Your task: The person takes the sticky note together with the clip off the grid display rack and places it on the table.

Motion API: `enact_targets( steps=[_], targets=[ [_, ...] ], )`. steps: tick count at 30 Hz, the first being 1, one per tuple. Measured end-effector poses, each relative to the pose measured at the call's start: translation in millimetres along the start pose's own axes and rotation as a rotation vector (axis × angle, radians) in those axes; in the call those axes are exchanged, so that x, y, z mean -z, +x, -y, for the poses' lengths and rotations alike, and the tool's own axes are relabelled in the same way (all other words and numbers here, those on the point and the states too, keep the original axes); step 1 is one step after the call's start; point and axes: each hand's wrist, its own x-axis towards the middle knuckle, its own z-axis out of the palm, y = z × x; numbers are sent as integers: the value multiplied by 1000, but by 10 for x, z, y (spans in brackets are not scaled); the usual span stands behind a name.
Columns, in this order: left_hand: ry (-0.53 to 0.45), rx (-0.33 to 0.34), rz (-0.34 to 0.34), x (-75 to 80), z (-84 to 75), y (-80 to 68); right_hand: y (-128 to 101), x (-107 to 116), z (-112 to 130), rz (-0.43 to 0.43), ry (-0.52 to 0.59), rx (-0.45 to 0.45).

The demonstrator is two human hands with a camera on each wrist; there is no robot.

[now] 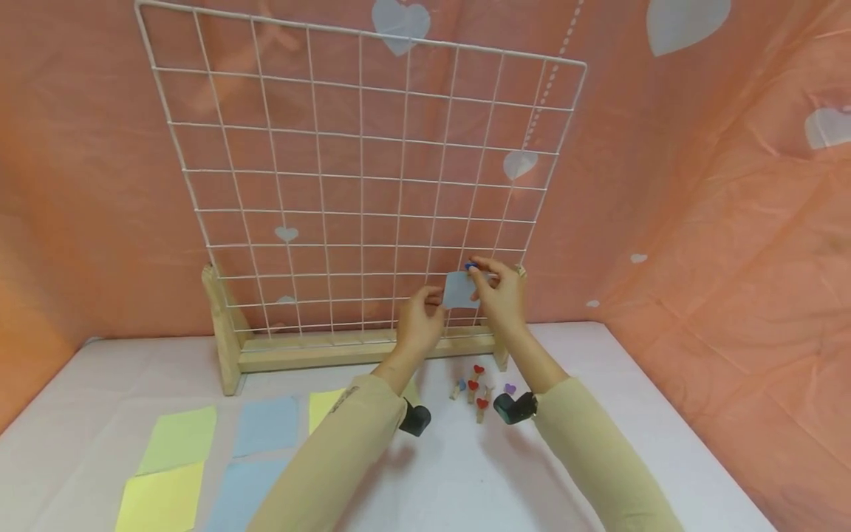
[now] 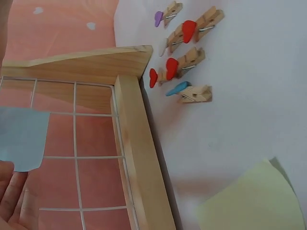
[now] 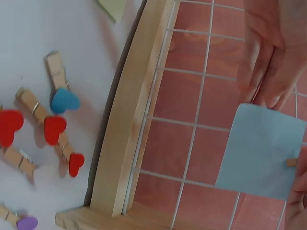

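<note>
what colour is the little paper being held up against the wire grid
Light blue. The small paper shows best in the right wrist view, against the white wire grid.

Nothing readable is showing up anywhere here, no words, brands or numbers. The blue note (image 1: 460,290) going onto the wire grid (image 1: 359,185) is looking blank, and so are the sticky notes (image 1: 179,440) lying near the table's front left corner.
</note>
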Motion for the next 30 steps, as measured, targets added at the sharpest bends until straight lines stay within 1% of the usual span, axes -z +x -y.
enact_targets(
  steps=[4,8,13,14,18,21,25,28,30],
  targets=[
    [-2,36,-17,1,16,25,-6,-33,1,1,-2,-9],
    [24,41,-13,7,17,43,-1,-48,-14,-24,-2,-9],
    [49,52,-21,25,5,46,21,-63,-9,-107,-17,20],
    [55,52,-26,26,6,42,26,-65,-12,-129,-14,15],
    [63,62,-34,45,6,10,33,-57,-12,-181,50,-41],
    [47,63,-26,64,12,-28,31,-36,-17,-203,85,-77],
    [28,72,-11,89,19,-77,29,7,-1,-223,86,-61],
    [5,80,1,106,24,-110,20,35,14,-216,75,-33],
    [-10,86,12,116,26,-135,6,50,9,-205,68,-29]
  ],
)
